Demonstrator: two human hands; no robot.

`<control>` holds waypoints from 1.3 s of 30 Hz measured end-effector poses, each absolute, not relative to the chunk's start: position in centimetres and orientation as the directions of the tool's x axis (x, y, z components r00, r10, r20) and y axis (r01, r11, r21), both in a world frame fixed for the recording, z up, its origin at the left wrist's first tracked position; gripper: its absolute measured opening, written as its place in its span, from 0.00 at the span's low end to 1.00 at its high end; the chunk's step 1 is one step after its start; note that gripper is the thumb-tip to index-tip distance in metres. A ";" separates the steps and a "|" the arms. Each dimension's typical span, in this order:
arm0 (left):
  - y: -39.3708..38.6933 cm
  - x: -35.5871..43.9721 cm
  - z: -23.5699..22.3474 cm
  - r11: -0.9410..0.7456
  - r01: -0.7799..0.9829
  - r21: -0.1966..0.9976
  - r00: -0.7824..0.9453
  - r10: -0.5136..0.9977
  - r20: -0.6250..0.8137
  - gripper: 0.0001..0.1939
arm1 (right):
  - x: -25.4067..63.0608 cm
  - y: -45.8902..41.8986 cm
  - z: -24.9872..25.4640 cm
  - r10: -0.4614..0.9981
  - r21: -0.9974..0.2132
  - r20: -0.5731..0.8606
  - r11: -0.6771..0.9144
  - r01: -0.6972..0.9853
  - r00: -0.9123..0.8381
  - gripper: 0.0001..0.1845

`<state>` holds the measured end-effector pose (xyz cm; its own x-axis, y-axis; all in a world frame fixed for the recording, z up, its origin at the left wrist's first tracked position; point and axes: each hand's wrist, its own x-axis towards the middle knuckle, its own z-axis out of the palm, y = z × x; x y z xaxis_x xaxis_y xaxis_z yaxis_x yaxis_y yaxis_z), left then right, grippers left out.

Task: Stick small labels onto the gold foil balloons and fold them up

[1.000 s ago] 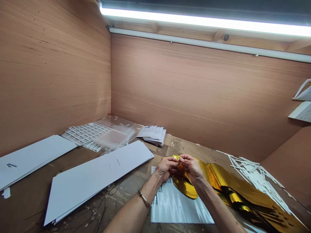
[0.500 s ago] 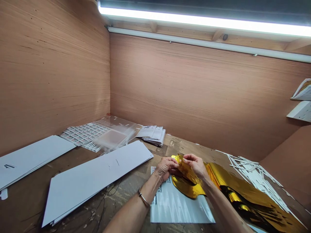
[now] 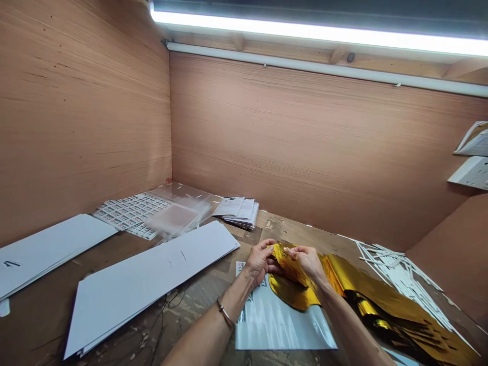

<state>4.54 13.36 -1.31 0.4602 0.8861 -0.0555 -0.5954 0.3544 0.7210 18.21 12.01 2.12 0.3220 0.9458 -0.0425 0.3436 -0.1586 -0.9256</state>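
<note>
A crumpled piece of gold metallic foil [image 3: 290, 267], possibly a foil balloon, is gathered between my hands and hangs in a rounded lobe below them. My left hand [image 3: 261, 263] grips its left edge, with a thin bracelet on the wrist. My right hand [image 3: 308, 262] pinches the foil from above. Under the hands lies a white and silver plastic-backed sheet [image 3: 282, 325]. A heap of similar gold foil [image 3: 381, 300] spreads to the right, touching the held piece.
White sticks [image 3: 400, 277] lie in a pile at the right. Long white card stacks [image 3: 148, 279] sit to the left on the worn wooden bench [image 3: 244, 239]. Label sheets [image 3: 131, 213], a clear plastic bag [image 3: 177, 218] and papers [image 3: 236, 211] lie against the wooden back wall [image 3: 305, 142].
My hands have moved slightly apart, and the gold foil between them is now spread wider instead of tightly bunched. The view has drifted slightly.
</note>
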 end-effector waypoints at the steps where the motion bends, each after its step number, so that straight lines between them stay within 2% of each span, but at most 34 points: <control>1: 13.4 4.7 -1.4 0.345 -0.595 0.726 0.437 0.897 -0.068 0.29 | 18.2 12.0 2.2 0.941 -0.926 -0.057 -0.175 0.335 0.333 0.12; 3: 13.6 5.0 -1.6 0.342 -0.576 0.742 0.411 0.906 -0.099 0.37 | 17.9 11.8 2.5 0.932 -0.925 -0.089 -0.209 0.319 0.351 0.11; 5: 13.7 5.2 -1.7 0.359 -0.556 0.750 0.401 0.906 -0.136 0.39 | 17.6 11.5 2.7 0.925 -0.923 -0.117 -0.236 0.304 0.362 0.11; 12: 13.4 5.0 -1.0 0.346 -0.548 0.762 0.444 0.892 -0.086 0.17 | 17.2 11.8 2.6 0.925 -0.917 -0.133 -0.251 0.311 0.355 0.10; 17: 13.3 5.0 -1.1 0.342 -0.544 0.766 0.433 0.897 -0.094 0.14 | 17.7 12.4 1.8 0.938 -0.871 -0.087 -0.235 0.431 0.335 0.10; 22: 13.4 5.1 -1.3 0.347 -0.545 0.764 0.440 0.893 -0.092 0.12 | 17.7 12.4 1.3 0.933 -0.769 0.032 -0.206 0.605 0.358 0.11; 24: 13.4 5.0 -1.3 0.340 -0.548 0.764 0.447 0.891 -0.077 0.11 | 17.7 12.1 1.3 0.920 -0.710 0.102 -0.200 0.676 0.379 0.11; 26: 13.3 5.0 -1.4 0.333 -0.556 0.761 0.453 0.889 -0.058 0.10 | 17.6 11.5 1.2 0.909 -0.602 0.236 -0.141 0.786 0.344 0.16; 29: 13.3 5.0 -1.4 0.333 -0.576 0.746 0.454 0.890 -0.046 0.09 | 17.4 9.8 1.0 0.887 -0.275 0.459 0.096 0.957 0.043 0.12; 32: 13.3 5.1 -1.3 0.330 -0.592 0.735 0.436 0.898 -0.052 0.09 | 16.9 8.2 0.4 0.831 0.061 0.502 0.243 0.968 -0.241 0.10; 34: 13.2 5.1 -1.3 0.330 -0.588 0.738 0.444 0.895 -0.047 0.10 | 16.7 7.8 -0.2 0.803 0.180 0.513 0.245 0.953 -0.304 0.09; 36: 13.2 5.0 -1.4 0.331 -0.575 0.748 0.467 0.884 -0.031 0.11 | 16.7 8.0 -0.7 0.792 0.183 0.530 0.243 0.953 -0.304 0.11; 39: 13.3 4.9 -1.7 0.328 -0.548 0.770 0.498 0.867 -0.014 0.16 | 17.1 9.0 -0.8 0.823 -0.008 0.539 0.216 0.976 -0.178 0.11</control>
